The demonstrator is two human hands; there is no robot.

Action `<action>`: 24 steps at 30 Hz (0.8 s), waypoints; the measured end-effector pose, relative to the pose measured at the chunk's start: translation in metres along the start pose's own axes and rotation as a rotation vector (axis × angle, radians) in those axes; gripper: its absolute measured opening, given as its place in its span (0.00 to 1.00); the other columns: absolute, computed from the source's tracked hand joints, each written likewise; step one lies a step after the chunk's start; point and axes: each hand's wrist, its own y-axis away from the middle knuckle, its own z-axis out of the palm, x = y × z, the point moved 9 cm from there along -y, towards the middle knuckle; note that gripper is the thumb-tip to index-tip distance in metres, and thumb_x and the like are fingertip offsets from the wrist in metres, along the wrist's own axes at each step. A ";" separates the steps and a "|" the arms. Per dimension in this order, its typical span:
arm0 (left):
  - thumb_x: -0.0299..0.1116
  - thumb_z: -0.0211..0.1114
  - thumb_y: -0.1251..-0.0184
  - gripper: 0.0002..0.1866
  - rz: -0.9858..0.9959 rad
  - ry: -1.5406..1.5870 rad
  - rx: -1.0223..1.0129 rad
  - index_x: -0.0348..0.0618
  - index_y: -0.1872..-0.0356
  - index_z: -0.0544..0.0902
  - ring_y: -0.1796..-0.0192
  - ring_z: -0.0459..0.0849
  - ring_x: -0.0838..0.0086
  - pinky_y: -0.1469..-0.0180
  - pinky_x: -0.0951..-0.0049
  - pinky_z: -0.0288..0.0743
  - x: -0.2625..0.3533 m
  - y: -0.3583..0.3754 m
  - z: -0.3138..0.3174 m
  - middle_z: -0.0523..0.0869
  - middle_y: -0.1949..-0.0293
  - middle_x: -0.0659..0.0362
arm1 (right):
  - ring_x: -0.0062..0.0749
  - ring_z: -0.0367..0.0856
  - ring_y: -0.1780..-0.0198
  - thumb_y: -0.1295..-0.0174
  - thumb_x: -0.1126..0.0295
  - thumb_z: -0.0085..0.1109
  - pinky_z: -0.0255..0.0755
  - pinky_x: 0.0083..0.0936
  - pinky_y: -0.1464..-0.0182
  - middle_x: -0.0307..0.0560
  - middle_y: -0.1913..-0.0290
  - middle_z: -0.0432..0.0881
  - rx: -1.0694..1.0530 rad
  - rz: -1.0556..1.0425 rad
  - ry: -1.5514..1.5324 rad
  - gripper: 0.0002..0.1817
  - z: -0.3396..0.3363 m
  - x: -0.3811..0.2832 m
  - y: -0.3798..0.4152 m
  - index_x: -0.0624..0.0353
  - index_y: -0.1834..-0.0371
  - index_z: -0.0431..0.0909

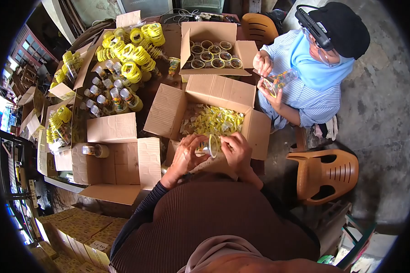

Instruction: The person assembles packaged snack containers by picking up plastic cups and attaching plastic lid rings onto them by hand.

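My left hand (185,155) is wrapped around a clear plastic jar (206,148), tilted on its side with its yellowish round rim facing right. Close against that rim, my right hand (238,153) has its fingers curled in a pinch; whether they grip the rim or a small strip is too small to tell. Both hands are over the near edge of an open cardboard box (168,111). Yellow and whitish scraps (218,119) lie heaped inside it.
Beyond stands a carton (209,31) of round-rimmed jars. Left are jars (107,84), stacked yellow rings (134,54) and an open box (118,164) with a jar on its flap. A co-worker (305,82) at right holds a jar. A brown chair (323,175) is nearby.
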 end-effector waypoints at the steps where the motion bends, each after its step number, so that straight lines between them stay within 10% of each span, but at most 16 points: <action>1: 0.33 0.78 0.55 0.30 0.005 -0.026 0.021 0.43 0.47 0.77 0.46 0.79 0.54 0.44 0.57 0.74 0.000 -0.002 -0.005 0.82 0.49 0.53 | 0.36 0.80 0.69 0.44 0.78 0.66 0.74 0.26 0.67 0.44 0.66 0.78 0.013 0.086 -0.121 0.07 -0.001 0.006 0.001 0.59 0.62 0.83; 8: 0.29 0.80 0.58 0.34 -0.058 -0.068 0.098 0.39 0.46 0.75 0.50 0.79 0.52 0.47 0.58 0.75 -0.004 -0.010 -0.015 0.82 0.53 0.50 | 0.15 0.74 0.66 0.35 0.73 0.63 0.71 0.18 0.62 0.35 0.65 0.79 -0.338 0.414 -0.761 0.09 0.051 0.054 0.028 0.61 0.54 0.79; 18: 0.29 0.74 0.43 0.50 -0.277 0.262 -0.158 0.40 0.25 0.50 0.41 0.79 0.60 0.41 0.63 0.74 -0.020 0.001 0.015 0.77 0.42 0.44 | 0.17 0.76 0.58 0.30 0.76 0.55 0.70 0.18 0.55 0.39 0.57 0.80 -0.406 0.533 -0.993 0.05 0.072 0.053 0.030 0.62 0.54 0.71; 24: 0.29 0.75 0.44 0.45 -0.313 0.610 -0.129 0.41 0.27 0.58 0.42 0.78 0.60 0.43 0.62 0.77 -0.038 0.005 0.024 0.73 0.38 0.46 | 0.17 0.78 0.58 0.29 0.76 0.55 0.71 0.18 0.56 0.40 0.59 0.80 -0.362 0.546 -0.922 0.05 0.065 0.074 0.019 0.62 0.54 0.72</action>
